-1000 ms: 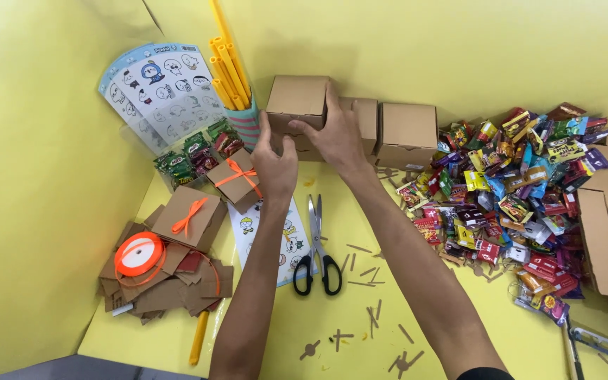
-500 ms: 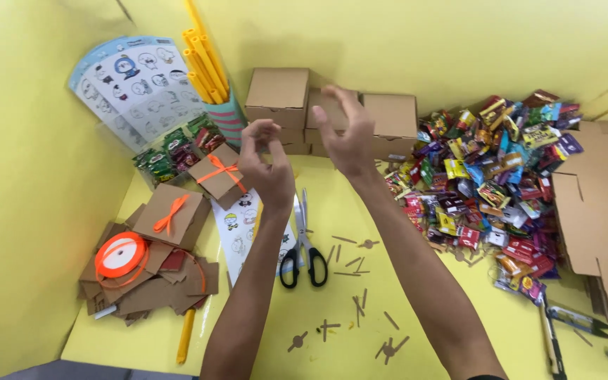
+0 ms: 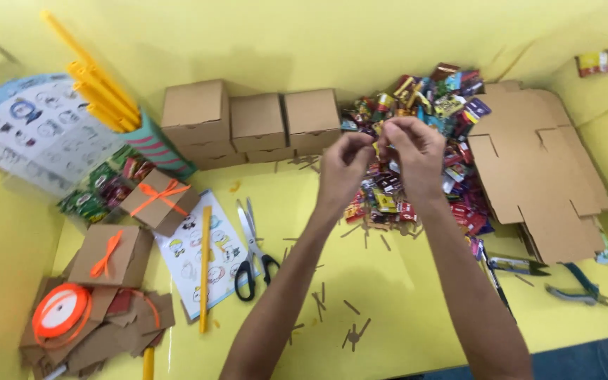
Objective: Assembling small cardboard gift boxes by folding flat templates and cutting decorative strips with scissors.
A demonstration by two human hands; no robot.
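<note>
Two bare hands, left hand and right hand, have left the plain brown cardboard cubes at the yellow surface's far edge; fingertips now meet, pinched, contents indiscernible, over the heap of multicoloured wrapped sweets: box-handling has given way.

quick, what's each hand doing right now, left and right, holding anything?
Left hand: raised over the candy pile, fingers pinched; what it pinches cannot be told.
Right hand: fingertips meeting the left's, pinched too; held item cannot be told.
</note>
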